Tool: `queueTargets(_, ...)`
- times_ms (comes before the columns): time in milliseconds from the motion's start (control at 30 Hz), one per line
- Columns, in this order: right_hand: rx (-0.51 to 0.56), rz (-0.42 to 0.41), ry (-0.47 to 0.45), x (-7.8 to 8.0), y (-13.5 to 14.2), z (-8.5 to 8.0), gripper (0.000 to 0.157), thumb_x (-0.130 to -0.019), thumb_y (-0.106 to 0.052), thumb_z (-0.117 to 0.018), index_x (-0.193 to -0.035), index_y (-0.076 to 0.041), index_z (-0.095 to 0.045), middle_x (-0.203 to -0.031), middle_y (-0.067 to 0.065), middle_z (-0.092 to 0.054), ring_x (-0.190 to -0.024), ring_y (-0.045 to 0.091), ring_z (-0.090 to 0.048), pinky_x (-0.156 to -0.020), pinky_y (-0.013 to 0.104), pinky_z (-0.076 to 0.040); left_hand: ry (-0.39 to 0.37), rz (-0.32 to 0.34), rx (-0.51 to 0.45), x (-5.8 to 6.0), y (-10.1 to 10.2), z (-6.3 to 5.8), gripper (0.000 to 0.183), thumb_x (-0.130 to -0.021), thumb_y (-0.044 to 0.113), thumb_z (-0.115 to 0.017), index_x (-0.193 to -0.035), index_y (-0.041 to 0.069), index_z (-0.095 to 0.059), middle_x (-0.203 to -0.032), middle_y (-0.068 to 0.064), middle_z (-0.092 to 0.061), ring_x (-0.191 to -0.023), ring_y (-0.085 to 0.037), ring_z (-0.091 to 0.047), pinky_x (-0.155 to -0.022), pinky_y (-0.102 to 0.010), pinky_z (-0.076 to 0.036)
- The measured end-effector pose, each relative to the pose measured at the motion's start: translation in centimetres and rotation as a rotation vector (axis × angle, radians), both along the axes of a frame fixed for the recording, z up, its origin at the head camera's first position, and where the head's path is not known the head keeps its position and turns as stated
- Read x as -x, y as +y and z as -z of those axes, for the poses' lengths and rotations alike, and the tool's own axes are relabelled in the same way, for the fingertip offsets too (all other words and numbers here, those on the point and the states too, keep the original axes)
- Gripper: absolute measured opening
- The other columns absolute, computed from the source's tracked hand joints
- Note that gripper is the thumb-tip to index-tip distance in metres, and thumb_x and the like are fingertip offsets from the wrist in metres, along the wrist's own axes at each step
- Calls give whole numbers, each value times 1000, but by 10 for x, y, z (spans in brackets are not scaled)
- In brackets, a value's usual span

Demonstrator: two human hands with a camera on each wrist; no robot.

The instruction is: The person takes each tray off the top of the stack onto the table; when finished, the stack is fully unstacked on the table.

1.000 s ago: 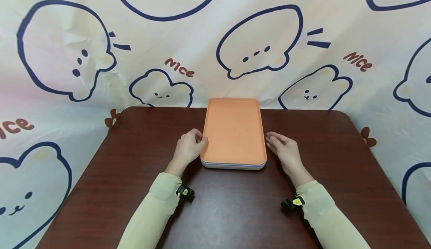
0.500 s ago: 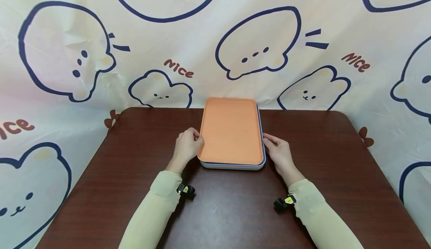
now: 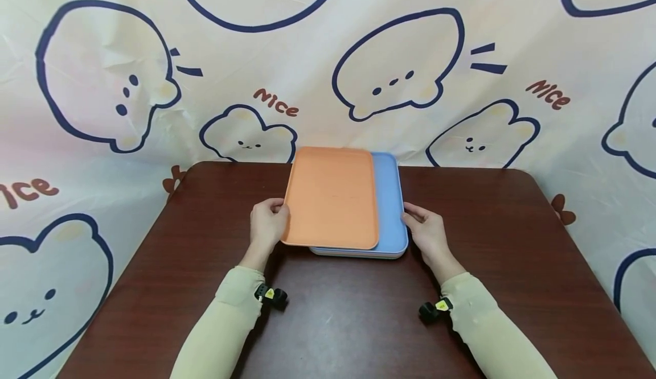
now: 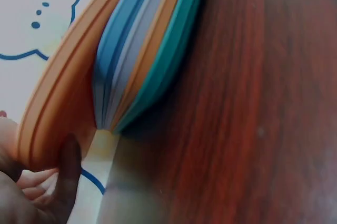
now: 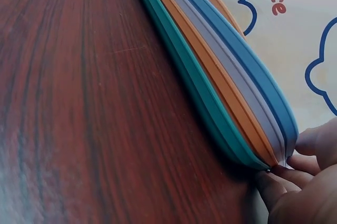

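Note:
An orange tray (image 3: 330,197) lies shifted left and slightly raised over a stack of trays. My left hand (image 3: 267,222) pinches its left edge, thumb on one face and fingers on the other in the left wrist view. Beneath it shows the blue tray (image 3: 390,214), on top of the stack. Under that, the right wrist view shows a grey tray (image 5: 233,74), a second orange tray (image 5: 213,74) and a green tray (image 5: 184,68) at the bottom. My right hand (image 3: 429,235) holds the stack's right edge, thumb by the blue rim and fingers along the lower rims.
The stack stands near the far edge of a dark brown wooden table (image 3: 338,316). Behind it hangs a pale curtain (image 3: 307,66) with cartoon outlines. A small black camera (image 3: 277,298) is strapped to each wrist.
The top orange tray has slid left with my left hand, uncovering the blue tray's right side. My right hand has moved in from beside the stack to its right edge.

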State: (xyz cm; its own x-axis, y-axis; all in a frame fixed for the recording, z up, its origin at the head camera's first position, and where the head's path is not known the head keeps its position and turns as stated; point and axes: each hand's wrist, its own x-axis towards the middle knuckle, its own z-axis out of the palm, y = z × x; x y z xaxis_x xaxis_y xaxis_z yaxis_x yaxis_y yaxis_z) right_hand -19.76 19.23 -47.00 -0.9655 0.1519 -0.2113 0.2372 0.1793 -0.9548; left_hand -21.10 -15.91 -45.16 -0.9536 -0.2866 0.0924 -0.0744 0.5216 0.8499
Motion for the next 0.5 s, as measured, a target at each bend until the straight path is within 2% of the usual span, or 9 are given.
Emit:
queueTargets(100, 4, -13, 6, 0, 0, 1, 46, -110, -16, -62, -155, -5, -58, -159, 19, -58, -145, 25, -56, -109, 24, -54, 63, -31, -14, -1, -7, 2, 29, -99, 10, -63, -117, -5, -80, -97, -22, -79, -84, -28, -72, -68, -20, -49)
queueTargets(233, 0, -23, 5, 0, 1, 3, 47, -110, -16, -62, -156, -6, -58, -159, 19, -58, -145, 25, -56, -107, 21, -54, 106, -57, -38, -1, -21, 2, 27, -98, 6, -63, -114, -7, -81, -97, -26, -79, -76, -15, -66, -65, -15, -47)
queueTargets(367, -9, -22, 1, 0, 3, 5, 47, -111, -18, -62, -156, -7, -58, -159, 17, -57, -144, 25, -57, -102, 17, -55, 95, -65, -65, 0, -38, 0, 28, -99, 6, -62, -115, -8, -80, -99, -27, -78, -72, -5, -60, -63, -13, -47)
queueTargets(500, -13, -24, 10, -1, 4, 6, 47, -111, -19, -61, -156, -7, -58, -158, 18, -58, -143, 26, -58, -94, 11, -54, 64, -83, -79, -1, -57, -3, 29, -101, 7, -61, -119, -8, -79, -103, -27, -77, -72, -4, -61, -63, -13, -49)
